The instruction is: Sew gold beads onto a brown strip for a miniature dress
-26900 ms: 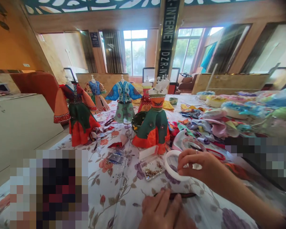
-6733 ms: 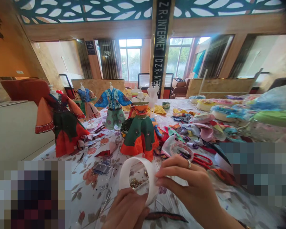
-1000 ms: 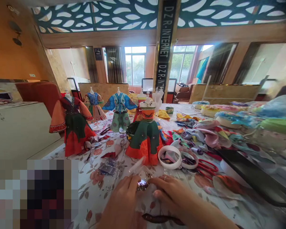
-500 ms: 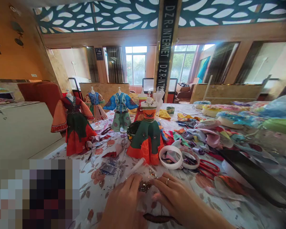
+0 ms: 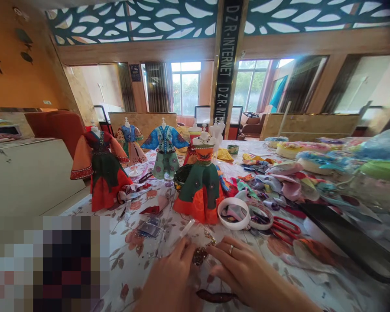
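Between my hands lies a clear plastic bag (image 5: 195,236) with small shiny beads (image 5: 200,256) in brown, gold and silver tones. My left hand (image 5: 173,271) is at its left edge, fingers pressed together on the plastic; the thumb is mostly hidden. On the other side, my right hand (image 5: 238,264), with a ring, has its fingers stretched out, fingertips touching the bead pile and thumb apart. A dark, narrow curved object (image 5: 214,296) lies below the right palm. Just beyond stands a doll-sized dress form in a green and orange dress (image 5: 199,186).
To the right are a white tape roll (image 5: 233,214), red-handled scissors (image 5: 285,229), a long black tray (image 5: 351,242) and heaped fabric scraps (image 5: 279,186). More dressed forms, one in a red and green gown (image 5: 104,173), stand at the back left. A flowered cloth (image 5: 117,255) covers the table.
My fingers have shifted slightly apart, and more of the beads show between them. The dressed forms and tools stay where they were; the view has moved a little.
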`<state>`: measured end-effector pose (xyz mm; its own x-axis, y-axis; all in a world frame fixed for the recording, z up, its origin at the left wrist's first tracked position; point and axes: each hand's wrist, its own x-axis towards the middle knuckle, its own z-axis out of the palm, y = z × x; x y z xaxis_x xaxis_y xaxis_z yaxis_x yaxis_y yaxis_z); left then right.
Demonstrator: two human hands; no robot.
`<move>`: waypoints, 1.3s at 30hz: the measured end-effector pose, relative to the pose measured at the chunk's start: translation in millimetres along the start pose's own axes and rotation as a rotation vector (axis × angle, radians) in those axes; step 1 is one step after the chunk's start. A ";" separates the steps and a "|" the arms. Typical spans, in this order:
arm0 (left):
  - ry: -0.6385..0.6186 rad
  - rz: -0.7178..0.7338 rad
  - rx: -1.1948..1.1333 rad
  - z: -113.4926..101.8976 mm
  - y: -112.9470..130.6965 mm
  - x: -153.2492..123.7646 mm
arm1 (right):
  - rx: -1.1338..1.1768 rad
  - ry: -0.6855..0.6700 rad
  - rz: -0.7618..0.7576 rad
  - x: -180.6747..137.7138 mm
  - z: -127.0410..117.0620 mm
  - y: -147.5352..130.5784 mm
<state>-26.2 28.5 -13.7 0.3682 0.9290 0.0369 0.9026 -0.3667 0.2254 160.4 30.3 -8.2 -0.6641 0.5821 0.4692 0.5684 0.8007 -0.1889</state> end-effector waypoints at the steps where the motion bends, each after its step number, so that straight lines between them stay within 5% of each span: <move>1: 0.019 0.009 -0.007 3.0 -1.3 -0.4 | 0.014 -0.008 0.010 -0.4 -0.3 -0.2; 10: -0.039 0.013 0.053 9.4 -2.7 0.0 | 0.117 -0.109 0.080 -1.1 -5.6 -2.1; 22: 0.013 0.075 -0.226 -2.4 -2.7 4.6 | 0.189 -0.193 0.173 -2.4 -8.3 -1.8; 28: 0.123 0.034 -0.423 -10.1 2.9 4.4 | 0.159 -0.221 0.188 -2.0 -3.7 -1.7; 39: 0.187 -0.060 -0.452 -8.6 5.0 5.7 | 0.152 -0.256 0.171 -0.8 -3.7 -0.2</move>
<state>-21.5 32.5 -4.1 0.2343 0.9561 0.1760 0.7189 -0.2922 0.6307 162.7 29.1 -5.4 -0.6766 0.7110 0.1917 0.6162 0.6892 -0.3812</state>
